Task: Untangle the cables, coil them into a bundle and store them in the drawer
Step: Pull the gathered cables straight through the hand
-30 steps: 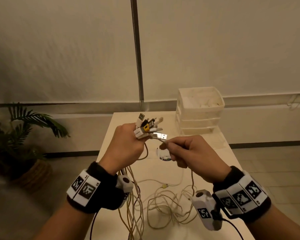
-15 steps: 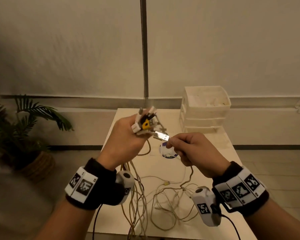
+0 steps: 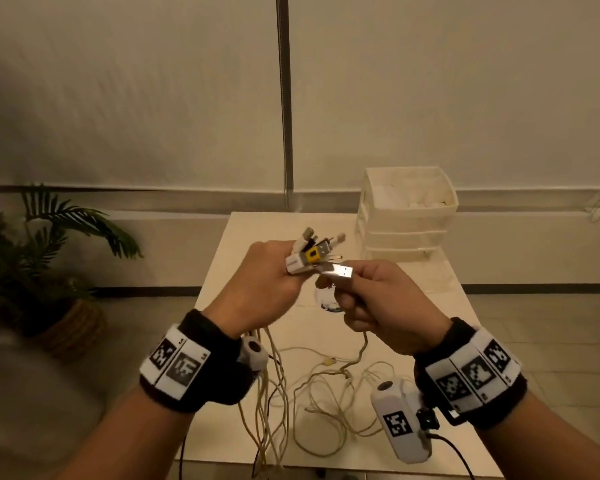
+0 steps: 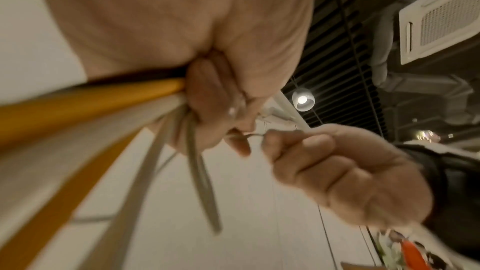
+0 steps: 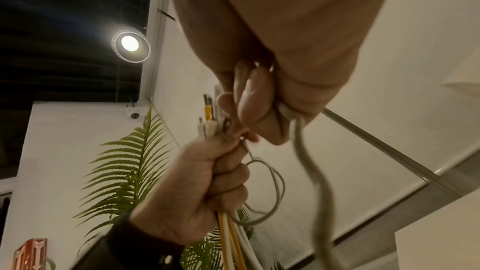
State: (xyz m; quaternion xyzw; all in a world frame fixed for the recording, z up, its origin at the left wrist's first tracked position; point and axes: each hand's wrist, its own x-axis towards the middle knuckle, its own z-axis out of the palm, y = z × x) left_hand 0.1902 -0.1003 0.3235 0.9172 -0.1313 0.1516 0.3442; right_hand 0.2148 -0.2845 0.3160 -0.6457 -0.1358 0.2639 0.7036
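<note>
Above the table my left hand (image 3: 289,271) grips a bunch of cable ends (image 3: 311,252), white, yellow and black plugs sticking up out of the fist. Their cords (image 3: 269,403) hang down past my left wrist. My right hand (image 3: 342,287) pinches a silver USB plug (image 3: 338,271) right against that bunch, and its grey cord (image 5: 311,163) trails down from the fist. Loose pale cables (image 3: 329,389) lie looped on the table (image 3: 465,341) below. In the right wrist view the left hand (image 5: 207,188) is wrapped round yellow and white cords (image 5: 233,241).
A white three-drawer unit (image 3: 407,220), its top tray holding white items, stands at the table's far right. A small round disc (image 3: 326,301) lies under my hands. A potted palm (image 3: 49,258) stands on the floor to the left.
My right hand has brought the USB plug leftward and closer, up against the bunch in my left hand. The left hand keeps its grip on the plugs.
</note>
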